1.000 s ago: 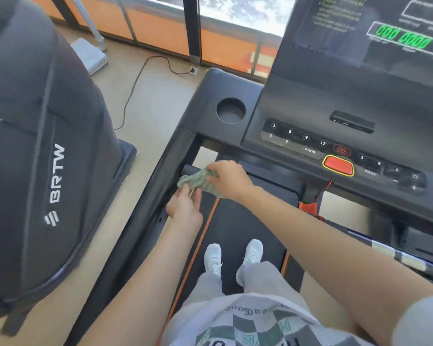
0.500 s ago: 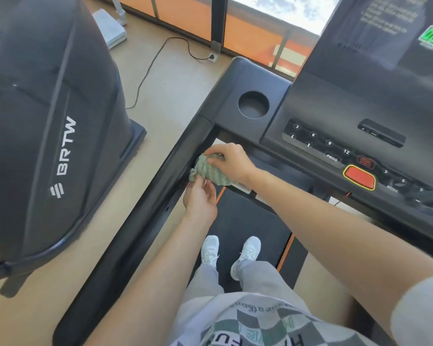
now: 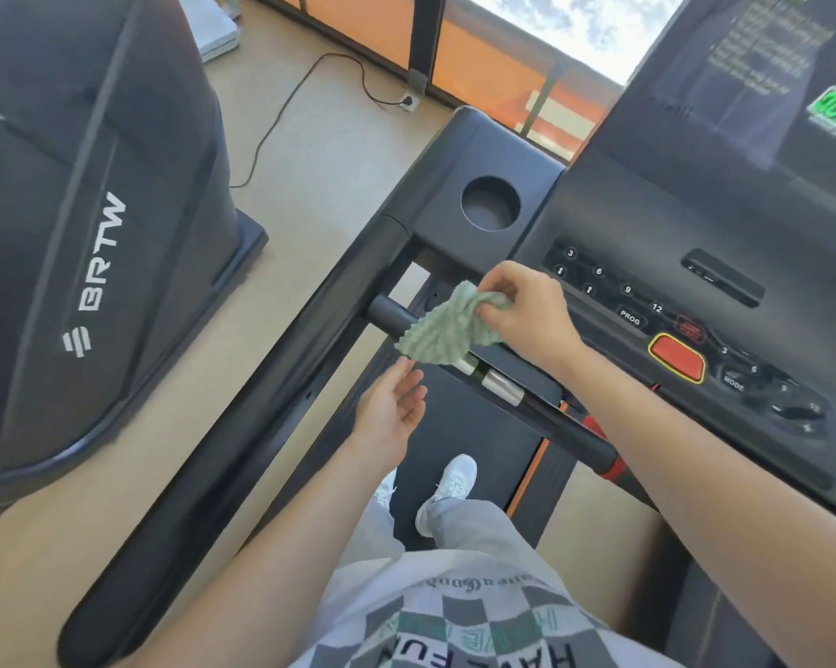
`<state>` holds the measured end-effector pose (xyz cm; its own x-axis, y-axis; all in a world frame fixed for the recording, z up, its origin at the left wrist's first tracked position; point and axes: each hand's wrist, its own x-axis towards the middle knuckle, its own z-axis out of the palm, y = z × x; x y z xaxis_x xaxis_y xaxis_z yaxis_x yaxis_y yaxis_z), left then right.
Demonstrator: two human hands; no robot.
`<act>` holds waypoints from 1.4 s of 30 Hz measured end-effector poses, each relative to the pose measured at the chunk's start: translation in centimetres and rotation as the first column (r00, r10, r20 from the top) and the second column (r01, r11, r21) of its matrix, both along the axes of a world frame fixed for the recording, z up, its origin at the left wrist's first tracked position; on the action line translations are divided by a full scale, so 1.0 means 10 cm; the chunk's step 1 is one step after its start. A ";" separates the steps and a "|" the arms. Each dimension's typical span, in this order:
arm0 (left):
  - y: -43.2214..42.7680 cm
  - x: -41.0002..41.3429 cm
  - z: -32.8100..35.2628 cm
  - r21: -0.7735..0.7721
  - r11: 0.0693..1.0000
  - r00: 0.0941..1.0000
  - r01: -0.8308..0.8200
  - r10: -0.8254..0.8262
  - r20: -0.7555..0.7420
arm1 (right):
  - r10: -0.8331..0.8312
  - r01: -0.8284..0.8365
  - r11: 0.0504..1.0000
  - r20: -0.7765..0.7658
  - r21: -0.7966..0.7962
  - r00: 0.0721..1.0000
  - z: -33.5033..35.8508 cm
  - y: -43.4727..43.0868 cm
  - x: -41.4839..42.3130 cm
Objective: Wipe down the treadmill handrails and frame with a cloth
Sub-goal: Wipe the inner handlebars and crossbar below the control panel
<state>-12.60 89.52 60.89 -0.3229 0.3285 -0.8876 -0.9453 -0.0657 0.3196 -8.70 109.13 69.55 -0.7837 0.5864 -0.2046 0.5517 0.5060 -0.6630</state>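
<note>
Standing on treadmill (image 3: 647, 224), shoes on belt. Reaching in beside long black left handrail (image 3: 261, 402), over short front grip bar (image 3: 391, 314). Pinching bunched green cloth (image 3: 447, 330) with right hand (image 3: 526, 315), fingers curling round top edge. Hanging cloth across grip bar, below cup holder (image 3: 490, 204). Holding left hand (image 3: 391, 412) palm up, fingers loosely spread, gripping nothing, just beneath cloth.

Pale green textured cloth (image 3: 447, 327), black treadmill handrail (image 3: 242, 441), red stop button (image 3: 676, 361), orange-edged belt (image 3: 464, 441)
</note>
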 end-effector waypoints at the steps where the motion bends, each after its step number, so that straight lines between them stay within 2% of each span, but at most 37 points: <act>1: -0.03 -0.03 0.00 0.000 1.000 1.000 -0.023 0.023 -0.003 | -0.040 0.041 0.999 -0.072 0.011 0.997 0.05 0.00 -0.04; 4: -0.06 -0.12 0.01 0.012 0.997 0.997 -0.072 0.072 -0.023 | -0.031 0.062 0.988 -0.213 0.143 0.977 0.07 -0.09 -0.20; 6: -0.04 -0.17 0.03 0.029 0.995 0.994 -0.098 0.099 -0.037 | 0.021 0.020 0.981 -0.213 0.191 0.977 -0.02 -0.21 -0.29; 9: 0.00 -0.24 0.06 0.066 0.988 0.989 -0.136 0.140 -0.047 | 0.153 -0.145 0.980 -0.049 0.136 0.987 -0.23 -0.42 -0.40; 12: 0.03 -0.25 0.07 0.102 0.986 0.989 -0.133 0.139 -0.058 | 0.220 -0.223 0.975 0.108 0.019 0.970 -0.33 -0.49 -0.44; 15: 0.05 -0.24 0.08 0.178 0.981 0.992 -0.074 0.090 -0.086 | 0.241 -0.234 0.970 0.143 -0.069 0.960 -0.31 -0.43 -0.41; 18: 0.05 -0.21 0.09 0.198 0.979 0.990 -0.050 0.074 -0.120 | 0.240 -0.233 0.971 0.158 -0.061 0.958 -0.31 -0.33 -0.33; 22: 0.03 -0.16 0.14 0.197 0.980 0.980 0.000 0.039 -0.194 | 0.249 -0.253 0.964 0.050 0.085 0.967 -0.41 -0.45 -0.04; 26: 0.02 -0.13 0.18 0.226 0.970 0.963 0.085 -0.022 -0.268 | 0.343 -0.316 0.912 -0.063 0.261 0.937 -0.48 -0.64 0.27; 29: 0.02 -0.11 0.12 0.171 0.984 0.964 0.042 0.006 -0.266 | 0.383 -0.349 0.902 -0.097 0.255 0.919 -0.51 -0.77 0.39; 33: -0.07 -0.09 -0.05 0.022 0.998 0.967 -0.061 0.064 -0.245 | 0.348 -0.339 0.935 -0.086 0.100 0.934 -0.46 -0.85 0.46; 37: -0.19 -0.12 -0.26 -0.205 0.945 0.965 -0.255 0.235 -0.118 | 0.246 -0.248 0.950 0.032 0.190 0.969 -0.50 -0.62 0.49; 39: -0.15 -0.16 -0.29 -0.208 0.930 0.952 -0.302 0.304 -0.024 | 0.211 -0.231 0.965 0.154 0.124 0.965 -0.55 -0.51 0.51; 42: 0.02 -0.26 -0.22 -0.067 0.941 0.942 -0.332 0.335 0.037 | 0.206 -0.219 0.975 0.213 0.038 0.955 -0.59 -0.46 0.53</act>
<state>-15.22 89.71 58.69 -0.3623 0.1554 -0.9190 -0.8865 -0.3619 0.2884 -3.44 104.50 63.64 -0.8358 0.4272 -0.3450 0.5490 0.6617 -0.5106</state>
